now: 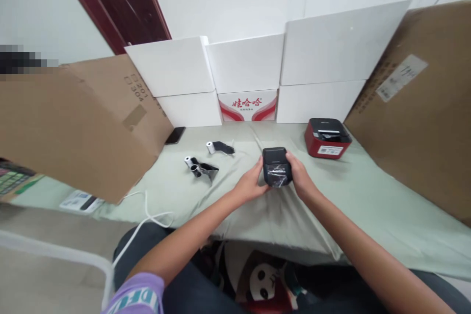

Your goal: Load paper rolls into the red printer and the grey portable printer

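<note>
Between my two hands is a small black portable printer (275, 157), with clear shiny film on its near part. My left hand (250, 182) grips its left side, and my right hand (299, 171) is closed along its right edge. To the left on the cloth lie small paper rolls: a white roll (210, 147) with a dark strip trailing from it, and closer to me another white roll (188, 161) beside a dark-rimmed roll (196, 170) with loose black strips. A red and black desktop printer (327, 138) stands right of my hands.
White boxes (245, 61) line the back of the cloth-covered table (253, 225). Large cardboard sheets (84, 117) flank it on the left and right. A phone (175, 135) lies by the left cardboard. A white cable (146, 206) hangs over the front edge.
</note>
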Available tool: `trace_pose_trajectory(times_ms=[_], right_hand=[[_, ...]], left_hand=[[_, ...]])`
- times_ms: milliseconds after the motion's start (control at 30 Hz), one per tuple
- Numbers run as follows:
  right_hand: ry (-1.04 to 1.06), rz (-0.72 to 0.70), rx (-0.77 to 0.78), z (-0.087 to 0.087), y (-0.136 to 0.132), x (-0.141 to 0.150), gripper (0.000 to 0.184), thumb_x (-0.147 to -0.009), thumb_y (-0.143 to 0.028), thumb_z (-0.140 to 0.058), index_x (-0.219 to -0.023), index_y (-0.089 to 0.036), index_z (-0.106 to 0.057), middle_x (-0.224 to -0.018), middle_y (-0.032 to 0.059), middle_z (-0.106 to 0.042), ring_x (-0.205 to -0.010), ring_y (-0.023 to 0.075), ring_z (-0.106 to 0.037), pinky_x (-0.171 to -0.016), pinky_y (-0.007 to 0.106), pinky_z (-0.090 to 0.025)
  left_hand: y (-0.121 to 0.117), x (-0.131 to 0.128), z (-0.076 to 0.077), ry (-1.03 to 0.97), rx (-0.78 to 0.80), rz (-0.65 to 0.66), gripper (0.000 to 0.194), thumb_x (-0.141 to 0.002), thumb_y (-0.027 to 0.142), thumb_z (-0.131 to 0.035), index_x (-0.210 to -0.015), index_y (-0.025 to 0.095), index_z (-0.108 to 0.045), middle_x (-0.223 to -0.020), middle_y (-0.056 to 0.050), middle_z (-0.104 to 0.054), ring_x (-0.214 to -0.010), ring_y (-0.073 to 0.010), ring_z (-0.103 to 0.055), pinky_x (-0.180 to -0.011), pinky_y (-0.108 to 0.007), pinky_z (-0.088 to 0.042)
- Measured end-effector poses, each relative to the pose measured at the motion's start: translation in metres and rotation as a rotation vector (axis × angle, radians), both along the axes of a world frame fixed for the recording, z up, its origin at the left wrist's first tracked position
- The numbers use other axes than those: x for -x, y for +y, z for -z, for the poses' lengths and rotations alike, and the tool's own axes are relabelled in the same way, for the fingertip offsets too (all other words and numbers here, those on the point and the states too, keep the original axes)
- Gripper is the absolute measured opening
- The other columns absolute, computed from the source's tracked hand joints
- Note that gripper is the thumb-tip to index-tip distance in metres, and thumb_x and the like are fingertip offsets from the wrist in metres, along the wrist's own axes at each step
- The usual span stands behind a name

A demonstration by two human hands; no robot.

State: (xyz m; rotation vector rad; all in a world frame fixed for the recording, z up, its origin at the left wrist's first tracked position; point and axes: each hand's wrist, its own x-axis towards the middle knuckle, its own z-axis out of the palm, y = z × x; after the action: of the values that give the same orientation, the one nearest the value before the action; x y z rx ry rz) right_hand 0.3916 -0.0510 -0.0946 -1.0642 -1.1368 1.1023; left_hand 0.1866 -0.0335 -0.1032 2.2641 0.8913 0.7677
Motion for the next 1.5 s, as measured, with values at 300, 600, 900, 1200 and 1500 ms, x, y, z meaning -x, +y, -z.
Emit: trace_pose_trajectory(times_ms=[300, 600, 900, 1200, 1500], right_hand=[[0.017, 0.071, 0.098, 0.051, -0.005, 0.067, 0.065, -0.088, -0.068, -0.057, -0.141, -0.031, -0.060, -0.157, 0.0001, -0.050, -0.154, 0.0296, -0.034, -0.131, 0.053, -0.015], [-0.321, 0.069, -0.062, 0.064, -0.016, 0.059, 0.080, -0.093, -0.067, -0.049, -0.158, -0.023, -0.037, -0.166, 0.0102, -0.036, -0.156, 0.0297, -0.029, -0.130, 0.054, -0.017], [-0.463, 0.068, -0.123, 0.065, -0.019, 0.059, 0.079, -0.099, -0.063, -0.040, -0.162, -0.017, -0.026, -0.166, 0.0160, -0.033, -0.154, 0.0302, -0.032, -0.128, 0.054, -0.023], [-0.569, -0.004, -0.113, 0.068, -0.019, 0.050, 0.089, -0.098, -0.065, -0.043, -0.166, -0.017, -0.013, -0.169, 0.0165, -0.025, -0.155, 0.0334, -0.029, -0.127, 0.057, -0.022], [-0.468, -0.019, -0.103, 0.071, -0.017, 0.049, 0.083, -0.100, -0.063, -0.039, -0.167, -0.023, -0.009, -0.171, 0.0117, -0.022, -0.158, 0.0261, -0.023, -0.130, 0.052, -0.018]], left_hand=[[-0.008, 0.067, 0.027, 0.173, 0.036, -0.103, 0.106, -0.078, 0.035, -0.074, -0.164, 0.015, -0.016, -0.160, -0.021, -0.042, -0.140, -0.0367, -0.053, -0.114, -0.053, -0.045], [-0.019, 0.064, 0.025, 0.338, -0.068, -0.212, 0.072, -0.087, 0.039, -0.070, -0.151, 0.016, -0.046, -0.156, -0.018, -0.049, -0.147, -0.0309, -0.046, -0.122, -0.054, -0.032], [-0.015, 0.066, 0.021, 0.418, -0.153, -0.203, 0.082, -0.088, 0.044, -0.069, -0.157, 0.015, -0.037, -0.160, -0.017, -0.042, -0.149, -0.0282, -0.043, -0.126, -0.050, -0.026], [-0.013, 0.064, 0.009, 0.583, -0.081, -0.112, 0.069, -0.096, 0.042, -0.059, -0.155, 0.014, -0.038, -0.160, -0.020, -0.041, -0.153, -0.0295, -0.037, -0.128, -0.057, -0.013], [-0.004, 0.072, -0.003, 0.373, 0.045, -0.129, 0.064, -0.089, 0.046, -0.067, -0.146, 0.017, -0.054, -0.151, -0.017, -0.055, -0.144, -0.0308, -0.050, -0.125, -0.051, -0.028]])
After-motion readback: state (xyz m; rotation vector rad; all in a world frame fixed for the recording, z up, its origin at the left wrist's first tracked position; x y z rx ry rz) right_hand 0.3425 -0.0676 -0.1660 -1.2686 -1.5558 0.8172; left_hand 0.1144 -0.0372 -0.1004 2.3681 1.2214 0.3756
